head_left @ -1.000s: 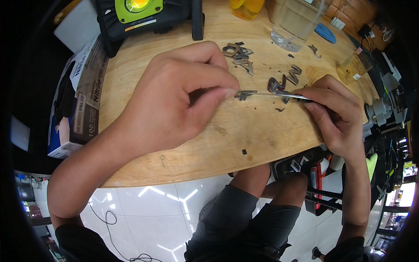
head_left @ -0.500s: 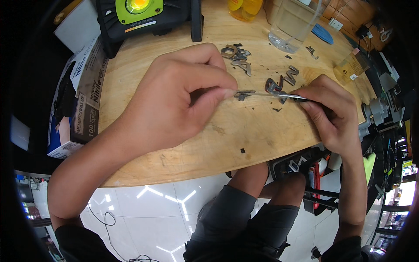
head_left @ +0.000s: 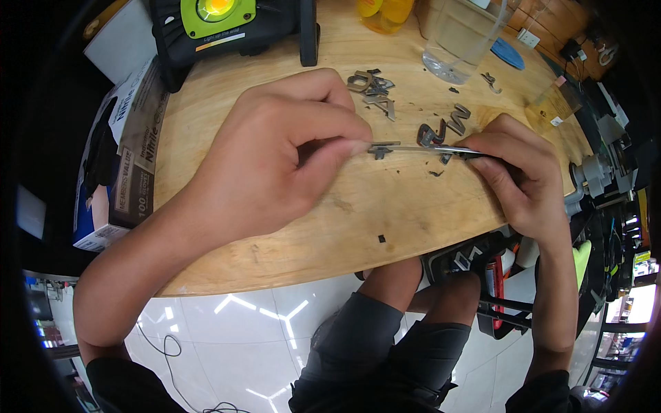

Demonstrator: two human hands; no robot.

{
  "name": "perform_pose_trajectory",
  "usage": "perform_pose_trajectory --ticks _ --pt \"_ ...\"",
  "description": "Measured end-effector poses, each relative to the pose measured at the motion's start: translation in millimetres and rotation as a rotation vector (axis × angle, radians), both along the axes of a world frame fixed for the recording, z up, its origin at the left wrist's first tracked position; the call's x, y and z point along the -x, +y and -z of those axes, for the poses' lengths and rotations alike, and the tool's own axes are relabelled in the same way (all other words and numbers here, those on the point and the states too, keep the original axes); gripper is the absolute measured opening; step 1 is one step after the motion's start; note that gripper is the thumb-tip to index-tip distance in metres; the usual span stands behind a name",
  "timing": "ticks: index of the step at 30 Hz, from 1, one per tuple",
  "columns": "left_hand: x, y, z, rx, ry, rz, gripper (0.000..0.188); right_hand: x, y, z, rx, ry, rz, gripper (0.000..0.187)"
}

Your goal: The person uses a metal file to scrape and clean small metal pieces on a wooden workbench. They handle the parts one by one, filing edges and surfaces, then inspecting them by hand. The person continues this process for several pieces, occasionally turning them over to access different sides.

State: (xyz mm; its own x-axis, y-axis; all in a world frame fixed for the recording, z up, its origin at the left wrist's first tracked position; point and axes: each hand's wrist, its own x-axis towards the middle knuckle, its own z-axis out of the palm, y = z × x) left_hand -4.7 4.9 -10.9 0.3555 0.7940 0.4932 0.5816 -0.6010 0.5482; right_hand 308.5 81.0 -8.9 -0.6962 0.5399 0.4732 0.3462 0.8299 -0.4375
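Between thumb and forefinger, my left hand (head_left: pixel 289 151) pinches a small flat metal piece (head_left: pixel 387 144) with dark bits on its underside, seen nearly edge-on. My right hand (head_left: pixel 520 179) is closed around a thin pointed metal tool (head_left: pixel 451 149), whose slim silver tip reaches left to that piece. Whether the tool is a blade or tweezers I cannot tell. Just beyond the tool lie a metal letter with dark and red edges (head_left: pixel 430 133) and a zigzag metal letter (head_left: pixel 458 120). A pile of metal letters (head_left: pixel 372 84) sits past my left fingertips.
Dark scraps (head_left: pixel 382 239) dot the wooden table (head_left: pixel 275 265). A glove box (head_left: pixel 127 165) and a black-and-green work light (head_left: pixel 227 27) stand left. Farther back are a clear container of liquid (head_left: pixel 454 51), a yellow bottle (head_left: pixel 385 15) and a blue disc (head_left: pixel 508 54).
Both hands stay in nearly the same place, with the same hold. The thin tool shifts very slightly against the small metal piece.
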Motion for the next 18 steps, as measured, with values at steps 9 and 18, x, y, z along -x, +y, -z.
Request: perform_pose_trajectory --ticks 9,18 --pt "0.0 0.8 1.3 -0.016 0.012 0.015 0.011 0.4 1.0 -1.8 -0.005 -0.009 -0.016 0.021" --pt "0.1 -0.3 0.2 -0.011 0.033 -0.003 0.01 6.9 -5.8 -2.2 -0.033 -0.073 0.002 0.021"
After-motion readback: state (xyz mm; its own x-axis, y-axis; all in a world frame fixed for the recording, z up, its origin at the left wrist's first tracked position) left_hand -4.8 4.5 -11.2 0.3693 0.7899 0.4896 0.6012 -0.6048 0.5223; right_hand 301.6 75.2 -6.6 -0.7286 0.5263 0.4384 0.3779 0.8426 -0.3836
